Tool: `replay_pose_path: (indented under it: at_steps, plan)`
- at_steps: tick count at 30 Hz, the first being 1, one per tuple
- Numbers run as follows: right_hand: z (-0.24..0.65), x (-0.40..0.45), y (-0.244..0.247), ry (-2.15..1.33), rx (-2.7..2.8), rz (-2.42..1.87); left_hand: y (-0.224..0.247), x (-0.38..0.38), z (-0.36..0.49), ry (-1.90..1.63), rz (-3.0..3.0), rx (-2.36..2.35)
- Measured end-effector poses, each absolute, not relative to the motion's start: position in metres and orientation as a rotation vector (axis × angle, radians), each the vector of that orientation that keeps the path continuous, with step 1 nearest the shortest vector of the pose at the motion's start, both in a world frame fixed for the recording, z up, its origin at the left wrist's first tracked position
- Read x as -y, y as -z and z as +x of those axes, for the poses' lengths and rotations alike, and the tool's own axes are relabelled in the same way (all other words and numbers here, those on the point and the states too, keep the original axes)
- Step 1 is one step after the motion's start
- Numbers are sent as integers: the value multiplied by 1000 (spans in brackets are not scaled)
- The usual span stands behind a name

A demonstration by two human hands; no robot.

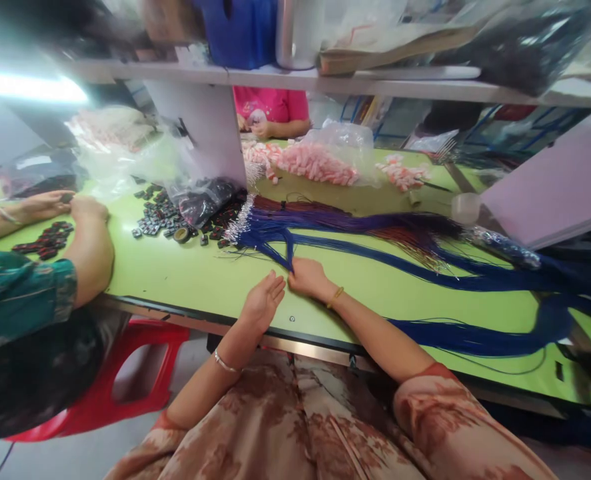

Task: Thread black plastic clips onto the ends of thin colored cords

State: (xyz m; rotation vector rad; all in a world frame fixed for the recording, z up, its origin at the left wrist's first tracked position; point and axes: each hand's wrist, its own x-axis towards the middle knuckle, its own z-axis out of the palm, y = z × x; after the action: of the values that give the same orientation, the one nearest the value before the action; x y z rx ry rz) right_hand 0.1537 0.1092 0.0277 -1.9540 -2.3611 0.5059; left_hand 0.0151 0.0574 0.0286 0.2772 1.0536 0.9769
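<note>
My right hand [309, 277] is closed around a strand of dark blue wires [271, 251] over the green table, pulling a loop of them toward the front. Just left of it, my left hand [264, 301] is held with fingers stretched out, palm turned inward and nothing visible in it. Behind both hands lies a long bundle of blue and purple wires [320, 220], with silvery ends [240, 223] gathered at its left. Another blue wire bundle [480, 337] runs along the table's front right. Reddish-brown wires [410, 247] lie among the blue ones.
Small black parts [160, 215], a tape roll [181, 235] and a plastic bag [202, 200] sit to the left. A co-worker's hands [82, 207] are at far left. Pink pieces [318, 165] lie at the back, before another person. A shelf [295, 77] spans above; a red stool [125, 373] stands below.
</note>
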Motion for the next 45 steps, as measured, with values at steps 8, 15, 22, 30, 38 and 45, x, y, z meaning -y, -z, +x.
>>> replay_pose_path:
  at_steps: [8,15,22,30,38,45]
  plan:
    - [183,-125,-17,-1238,1830,-1494,-26,-73,33,-964,279,-1000]
    - [177,-114,-20,-932,1953,-1668,-25,-86,27,-1027,322,-1013]
    - [152,-98,-28,-494,2377,-1962,-19,-77,20,-1107,326,-1057]
    - [184,-117,-37,-1255,1997,-1336,-12,-71,30,-1021,317,-916]
    - [167,-72,-50,-864,2581,-1267,-22,-127,31,-994,164,-810]
    - [188,-142,-62,-388,2416,-1530,-29,-127,20,-915,271,-812]
